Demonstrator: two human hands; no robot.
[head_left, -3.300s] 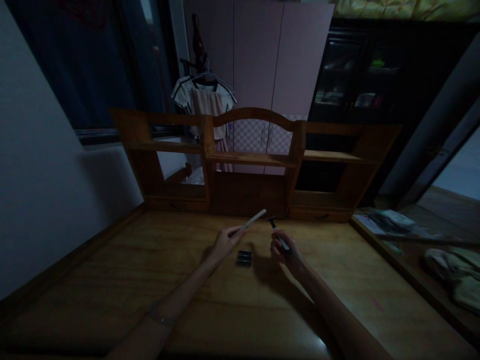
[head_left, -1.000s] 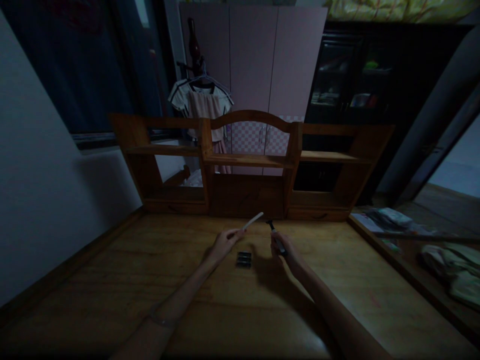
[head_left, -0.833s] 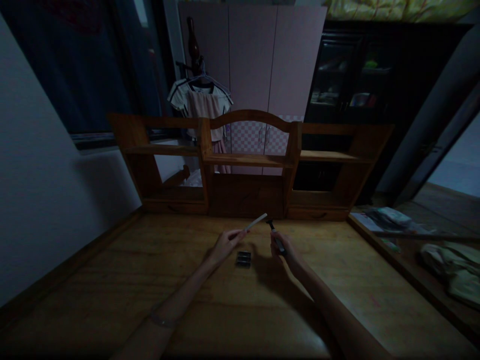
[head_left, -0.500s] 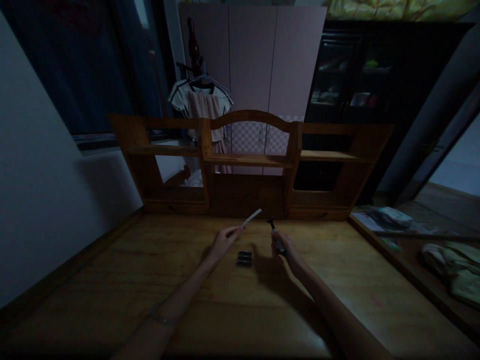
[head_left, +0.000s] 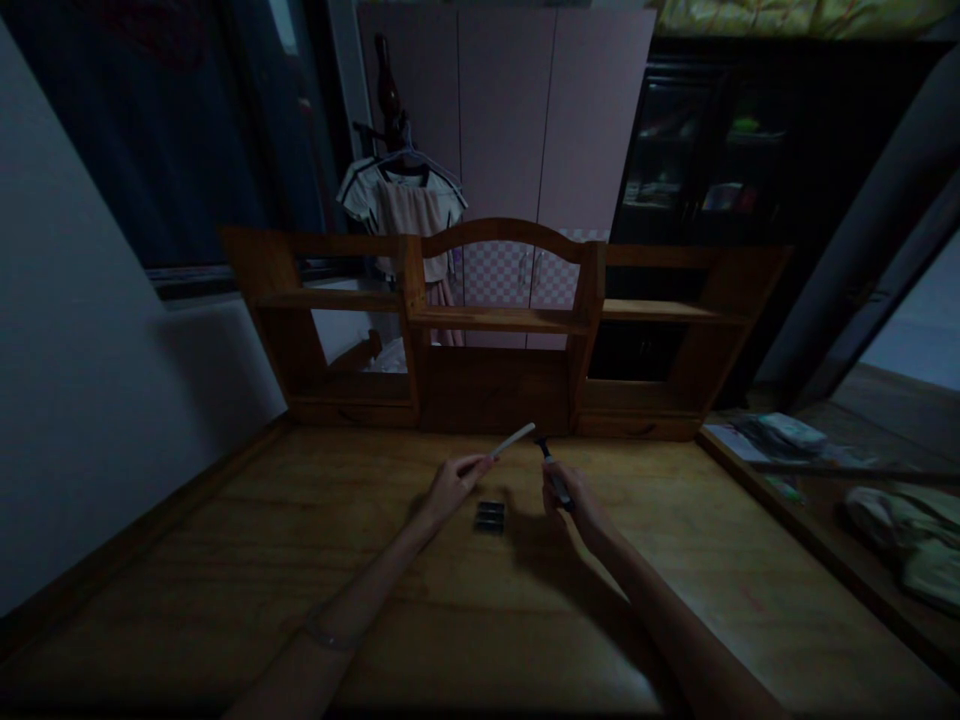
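My left hand point(head_left: 455, 484) pinches the near end of a slim, slightly curved white stick point(head_left: 515, 438). The stick's free end points up and to the right, close to the razor's head but apart from it. Wrapped round the grey and black handle of a razor point(head_left: 553, 472) are the fingers of my right hand point(head_left: 564, 490). The razor's small dark head points away from me. Between and below both hands, a small pack of dark cartridges point(head_left: 490, 517) lies on the wooden desk point(head_left: 450, 620). The dim light hides fine detail.
A wooden shelf unit point(head_left: 499, 320) stands along the desk's far edge. A white wall point(head_left: 90, 350) borders the left side. Beyond the desk's right edge lie a packet point(head_left: 791, 432) and folded cloth point(head_left: 911, 540). Clothes point(head_left: 409, 205) hang behind the shelves.
My left hand has moved slightly right, bringing the white stick's tip nearer to the razor's head. My right hand and the razor have hardly moved.
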